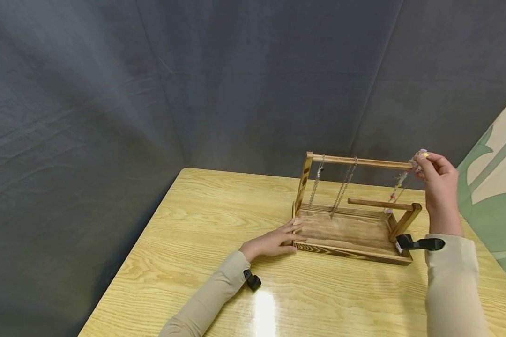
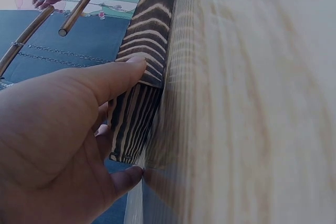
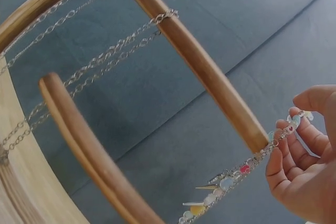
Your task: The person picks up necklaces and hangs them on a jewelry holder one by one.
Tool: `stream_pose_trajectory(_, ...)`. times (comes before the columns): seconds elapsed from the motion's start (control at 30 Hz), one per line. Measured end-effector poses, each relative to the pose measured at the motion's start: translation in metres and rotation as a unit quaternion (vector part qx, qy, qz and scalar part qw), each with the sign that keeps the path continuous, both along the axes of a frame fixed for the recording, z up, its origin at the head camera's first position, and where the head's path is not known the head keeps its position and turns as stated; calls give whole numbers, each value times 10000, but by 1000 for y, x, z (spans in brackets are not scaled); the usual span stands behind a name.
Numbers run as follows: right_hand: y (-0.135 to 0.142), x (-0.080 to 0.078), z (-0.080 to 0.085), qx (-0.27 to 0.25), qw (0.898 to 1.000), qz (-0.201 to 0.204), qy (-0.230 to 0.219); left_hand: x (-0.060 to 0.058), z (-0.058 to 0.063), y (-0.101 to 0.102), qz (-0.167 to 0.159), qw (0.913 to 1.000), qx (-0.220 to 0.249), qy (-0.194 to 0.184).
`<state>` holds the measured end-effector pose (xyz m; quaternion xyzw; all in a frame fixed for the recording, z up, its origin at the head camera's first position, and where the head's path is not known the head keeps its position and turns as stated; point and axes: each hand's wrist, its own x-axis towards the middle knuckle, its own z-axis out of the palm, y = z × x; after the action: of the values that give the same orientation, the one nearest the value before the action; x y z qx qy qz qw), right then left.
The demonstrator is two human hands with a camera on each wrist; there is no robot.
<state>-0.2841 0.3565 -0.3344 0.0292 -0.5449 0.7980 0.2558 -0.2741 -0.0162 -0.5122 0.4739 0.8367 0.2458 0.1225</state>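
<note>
A wooden jewelry stand (image 1: pixel 346 227) with a tray base and two bars stands on the table. My left hand (image 1: pixel 276 239) grips its front left corner; in the left wrist view the thumb (image 2: pixel 123 74) lies on the dark-grained wood. Out at the right end of the upper bar (image 1: pixel 362 162), my right hand (image 1: pixel 440 180) pinches a colorful beaded necklace (image 3: pixel 226 184) with charms. The necklace passes by that bar end and hangs down toward the tray. Silver chains (image 1: pixel 345 187) hang farther left on the same bar, one with pale beads (image 1: pixel 318 175).
A shorter, lower bar (image 1: pixel 379 203) juts leftward from a post at the tray's right side. The light wooden table (image 1: pixel 219 201) meets a dark grey curtain (image 1: pixel 257 93) behind. A green leaf-patterned surface (image 1: pixel 502 210) is at the right.
</note>
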Motion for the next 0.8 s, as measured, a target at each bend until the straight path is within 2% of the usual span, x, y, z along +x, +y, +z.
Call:
stream_pose_trajectory(0.37, -9, -3, 9, 268, 9996, 34, -58, -3, -2, -1, 9, 10000, 15, -51)
stream_pose_trajectory(0.8, -19, -3, 13, 656, 9976, 227, -15, 2, 3, 0, -15, 10000, 4, 3)
